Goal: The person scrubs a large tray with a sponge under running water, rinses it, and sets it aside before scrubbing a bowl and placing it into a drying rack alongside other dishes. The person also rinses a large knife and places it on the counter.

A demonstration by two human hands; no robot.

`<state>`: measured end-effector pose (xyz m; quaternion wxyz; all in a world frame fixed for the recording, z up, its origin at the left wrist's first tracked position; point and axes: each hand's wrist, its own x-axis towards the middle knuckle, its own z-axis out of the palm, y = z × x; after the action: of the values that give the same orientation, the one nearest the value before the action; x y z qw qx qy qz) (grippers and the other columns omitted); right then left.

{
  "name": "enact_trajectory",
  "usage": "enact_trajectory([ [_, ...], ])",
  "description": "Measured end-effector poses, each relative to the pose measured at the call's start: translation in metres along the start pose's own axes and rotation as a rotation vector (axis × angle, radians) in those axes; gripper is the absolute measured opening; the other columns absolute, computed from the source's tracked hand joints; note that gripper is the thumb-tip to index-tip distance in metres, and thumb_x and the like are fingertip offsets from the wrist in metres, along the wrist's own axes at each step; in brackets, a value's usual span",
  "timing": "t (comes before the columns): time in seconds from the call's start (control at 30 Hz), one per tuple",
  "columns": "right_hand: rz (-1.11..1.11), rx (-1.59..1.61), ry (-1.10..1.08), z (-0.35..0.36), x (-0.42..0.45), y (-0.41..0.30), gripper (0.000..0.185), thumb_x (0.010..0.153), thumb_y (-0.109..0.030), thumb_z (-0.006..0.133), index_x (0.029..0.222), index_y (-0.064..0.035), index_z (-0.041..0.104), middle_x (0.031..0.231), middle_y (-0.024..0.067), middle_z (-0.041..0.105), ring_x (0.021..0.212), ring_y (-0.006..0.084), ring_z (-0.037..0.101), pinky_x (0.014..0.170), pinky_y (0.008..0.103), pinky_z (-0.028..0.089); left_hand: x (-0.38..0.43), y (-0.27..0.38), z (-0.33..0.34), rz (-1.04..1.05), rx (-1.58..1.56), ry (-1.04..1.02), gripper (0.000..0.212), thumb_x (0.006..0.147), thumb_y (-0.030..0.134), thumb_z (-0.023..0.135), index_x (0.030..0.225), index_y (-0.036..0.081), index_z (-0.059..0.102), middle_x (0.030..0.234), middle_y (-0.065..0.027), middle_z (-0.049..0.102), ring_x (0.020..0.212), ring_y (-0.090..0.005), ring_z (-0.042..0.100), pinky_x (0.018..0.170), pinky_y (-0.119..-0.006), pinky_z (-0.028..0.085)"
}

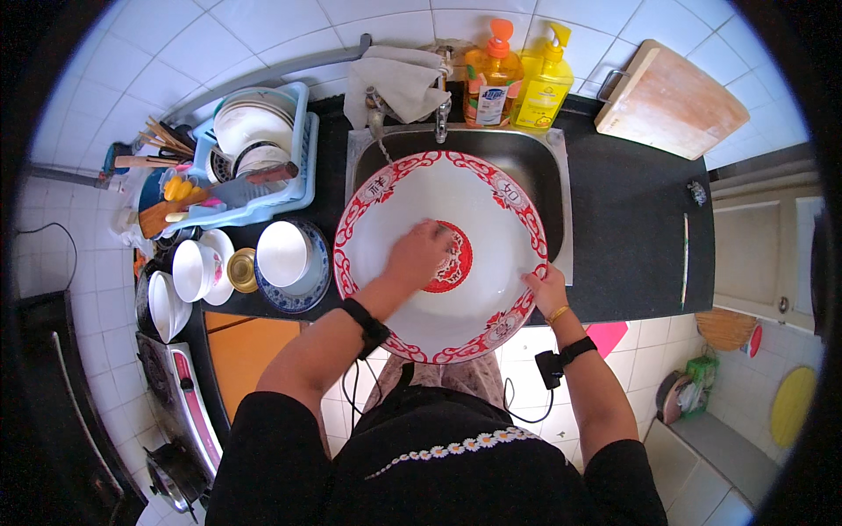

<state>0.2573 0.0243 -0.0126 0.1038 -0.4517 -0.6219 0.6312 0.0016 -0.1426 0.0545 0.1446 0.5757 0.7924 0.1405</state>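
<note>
A large white enamel basin (493, 263) with a red patterned rim lies over the stainless steel sink (562, 197) and the counter's front edge. My right hand (547, 289) grips its rim at the right, thumb on top. Inside the basin, my left hand (421, 253) is over the red printed circle (457, 266) at the centre; it is blurred, and whether it holds anything is hidden. Behind the basin stand a tap (441, 118) and a grey cloth (395, 72) draped beside it.
An orange pump bottle (492, 85) and a yellow one (543, 89) stand behind the sink. A wooden cutting board (674, 102) leans on the wall at right. At left are a blue dish rack (306, 151), white bowls (283, 253) and a gas stove (187, 388).
</note>
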Motion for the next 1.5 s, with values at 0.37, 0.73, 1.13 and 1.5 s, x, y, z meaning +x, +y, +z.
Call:
enact_trajectory([
  [0.37,-0.006,0.022,-0.031,0.000,0.004,0.007,0.029,0.081,-0.008,0.068,0.108,0.0035,0.066,0.096,0.0104,0.073,0.085,0.0170,0.068,0.078,0.0321,0.054,0.087,-0.039,0.009,-0.225,0.128,0.104,0.028,0.089,0.013,0.061,0.116,0.007,0.061,0.114,-0.0174,0.054,0.100,-0.0353,0.062,0.084,-0.044,0.055],
  [0.73,0.020,0.023,-0.055,-0.005,0.000,-0.003,0.030,0.082,-0.009,0.069,0.109,0.0034,0.066,0.098,0.0107,0.073,0.087,0.0172,0.068,0.080,0.0319,0.054,0.088,-0.061,-0.004,-0.281,0.265,0.168,0.030,0.090,0.009,0.055,0.120,0.006,0.058,0.127,-0.0194,0.053,0.091,-0.0369,0.069,0.073,-0.044,0.059],
  [1.13,-0.014,-0.011,-0.040,-0.005,-0.001,-0.001,0.029,0.082,-0.007,0.071,0.107,0.0048,0.066,0.092,0.0071,0.072,0.079,0.0136,0.066,0.073,0.0302,0.054,0.127,-0.034,0.013,-0.063,0.295,0.203,0.033,0.089,0.009,0.055,0.122,0.009,0.058,0.115,-0.0140,0.055,0.090,-0.0306,0.067,0.073,-0.039,0.059],
  [1.5,-0.001,-0.087,-0.045,-0.004,0.003,-0.002,0.031,0.080,-0.010,0.068,0.106,0.0045,0.067,0.095,0.0154,0.074,0.086,0.0214,0.070,0.081,0.0338,0.054,0.145,0.048,0.047,0.246,0.215,0.147,0.042,0.089,0.011,0.054,0.132,0.010,0.054,0.130,-0.0099,0.056,0.106,-0.0309,0.062,0.086,-0.039,0.057],
])
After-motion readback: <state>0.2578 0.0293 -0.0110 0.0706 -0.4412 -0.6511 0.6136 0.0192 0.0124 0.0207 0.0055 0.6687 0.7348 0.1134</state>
